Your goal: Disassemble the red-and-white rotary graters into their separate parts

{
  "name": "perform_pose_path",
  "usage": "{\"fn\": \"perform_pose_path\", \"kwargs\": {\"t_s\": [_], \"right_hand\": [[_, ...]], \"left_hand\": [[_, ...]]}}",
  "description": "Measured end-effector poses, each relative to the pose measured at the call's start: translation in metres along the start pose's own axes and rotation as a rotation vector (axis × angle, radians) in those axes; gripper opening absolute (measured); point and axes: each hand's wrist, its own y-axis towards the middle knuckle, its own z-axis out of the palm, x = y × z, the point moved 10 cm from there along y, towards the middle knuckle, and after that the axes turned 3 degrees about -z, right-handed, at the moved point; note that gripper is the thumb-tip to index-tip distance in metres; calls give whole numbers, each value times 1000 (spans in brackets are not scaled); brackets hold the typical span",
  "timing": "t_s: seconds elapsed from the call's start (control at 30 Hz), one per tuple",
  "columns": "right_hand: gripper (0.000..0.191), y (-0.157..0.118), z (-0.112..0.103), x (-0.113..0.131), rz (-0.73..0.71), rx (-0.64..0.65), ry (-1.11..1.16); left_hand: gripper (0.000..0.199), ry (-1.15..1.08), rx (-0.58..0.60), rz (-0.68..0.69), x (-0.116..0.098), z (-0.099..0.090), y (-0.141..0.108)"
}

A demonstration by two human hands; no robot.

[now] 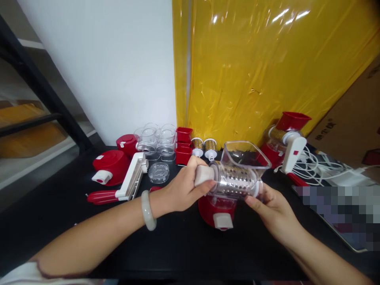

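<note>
Near frame centre, my left hand (187, 186) grips a white knob (204, 175); my right hand (274, 206) clasps the clear housing (251, 165) around a metal drum (234, 180).

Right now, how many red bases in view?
4: front-left base, back-left base, centre base below the perforated drum, and right base, partly hidden. Others could be hidden too.

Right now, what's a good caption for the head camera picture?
Left hand and right hand hold a rotary grater, metal drum inside.
</note>
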Motion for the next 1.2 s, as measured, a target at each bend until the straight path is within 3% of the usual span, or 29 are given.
{"fn": "perform_pose_path", "kwargs": {"t_s": [0.23,0.5,0.83,1.1,1.2], "right_hand": [[25,-12,0,9,-43,-65,-42],[14,-14,-1,19,-89,-49,-103],[19,-13,-6,22,-90,-154,-179],[22,-9,-1,25,-73,-85,-207],[19,-15,-14,19,-68,-122,-206]], "left_hand": [[29,-72,-118,-10,1,1,-7],[30,-28,42,74,-7,0,-3],[32,-78,-131,-17,5,-2,-12],[31,-17,51,79,-8,2,-4],[29,7,-105,47,-1,-19,-4]]}}
